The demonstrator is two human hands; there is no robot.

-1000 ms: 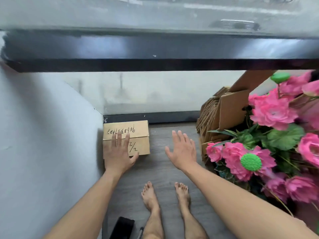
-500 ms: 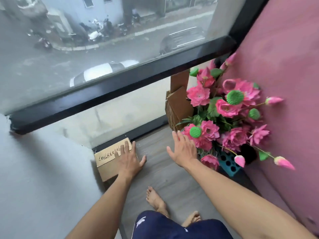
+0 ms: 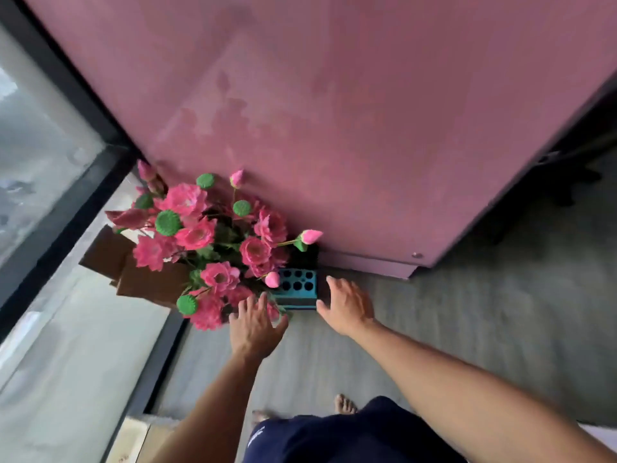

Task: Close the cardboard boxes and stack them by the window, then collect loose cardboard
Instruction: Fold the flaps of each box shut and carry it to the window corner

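A closed cardboard box (image 3: 133, 441) lies on the floor by the window at the bottom left, partly behind my left arm. Folded brown cardboard (image 3: 133, 269) leans against the window behind a bunch of pink artificial flowers (image 3: 213, 242). My left hand (image 3: 255, 325) hovers with spread, straight fingers at the near edge of the flowers, holding nothing. My right hand (image 3: 347, 307) is open too, just right of a blue perforated crate (image 3: 298, 289) under the flowers; whether it touches the crate I cannot tell.
A tall pink panel (image 3: 334, 128) stands behind the flowers. The black-framed window (image 3: 50, 162) runs along the left. Grey floor (image 3: 467, 312) stretches to the right. My bare feet (image 3: 344, 404) and dark shorts show at the bottom.
My view has swung right, from the box at the window to the flowers. My left hand has left the box top; both hands now reach toward the flowers and blue crate.
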